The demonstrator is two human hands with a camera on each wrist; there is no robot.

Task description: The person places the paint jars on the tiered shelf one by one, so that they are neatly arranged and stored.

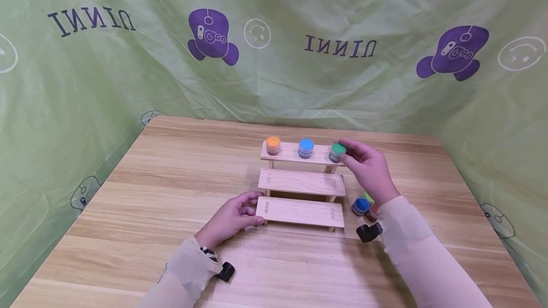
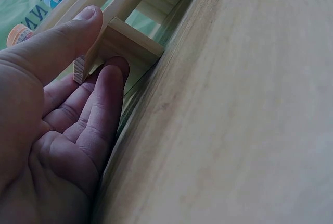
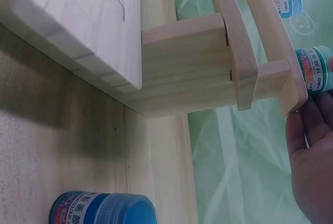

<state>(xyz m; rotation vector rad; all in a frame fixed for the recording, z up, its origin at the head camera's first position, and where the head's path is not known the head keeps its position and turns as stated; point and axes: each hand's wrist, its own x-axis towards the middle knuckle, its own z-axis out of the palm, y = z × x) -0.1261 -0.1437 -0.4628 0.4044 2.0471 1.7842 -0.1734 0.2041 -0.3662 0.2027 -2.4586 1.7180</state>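
A three-step wooden rack point(image 1: 299, 210) stands on the table. At its lowest step's left end, my left hand point(image 1: 229, 217) grips the board edge, thumb in front and fingers behind and under it in the left wrist view. My right hand point(image 1: 370, 168) holds a green-lidded paint jar point(image 1: 336, 154) between thumb and fingers at the right end of the top step. That jar point(image 3: 314, 70) appears upright on the board, partly covered by the fingers. Along the same step sit an orange-lidded paint jar point(image 1: 273, 146) at the left and a light blue one point(image 1: 306, 149) in the middle.
Right of the rack, below my right forearm, a dark blue paint jar point(image 1: 360, 206), a reddish-brown jar point(image 1: 372, 213) and a light green jar point(image 1: 368, 197) cluster on the table. My sleeve partly hides them. A green printed cloth point(image 1: 274, 84) hangs behind the wooden table point(image 1: 171, 165).
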